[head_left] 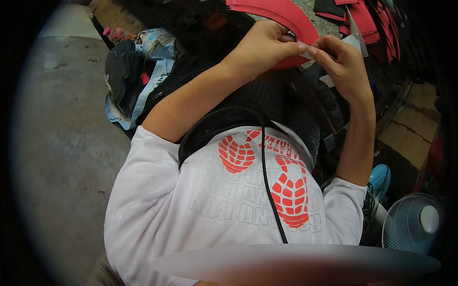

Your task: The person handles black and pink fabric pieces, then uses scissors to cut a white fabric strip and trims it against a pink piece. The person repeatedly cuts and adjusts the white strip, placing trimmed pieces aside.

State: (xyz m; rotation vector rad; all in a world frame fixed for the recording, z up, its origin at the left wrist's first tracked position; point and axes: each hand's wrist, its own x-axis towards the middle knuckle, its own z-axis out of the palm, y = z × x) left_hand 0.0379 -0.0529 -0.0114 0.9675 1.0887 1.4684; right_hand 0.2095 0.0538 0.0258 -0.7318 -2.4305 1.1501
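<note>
Near the top of the view, my left hand and my right hand meet with thumb tips close together. Both pinch a small white strip, which looks like paper or thin sheet; my fingers cover most of it. Right behind them is a curved red flat piece, with more red showing under the left hand. I cannot tell whether the left hand touches it. A white sheet sticks up beside the right hand's fingers, and whether it joins the strip is hidden.
Stacked red and black pieces stand at the far right. Cardboard boxes, a blue shoe and a white fan are on my right. To the left lie a dark shoe, a plastic bag and a pink bottle.
</note>
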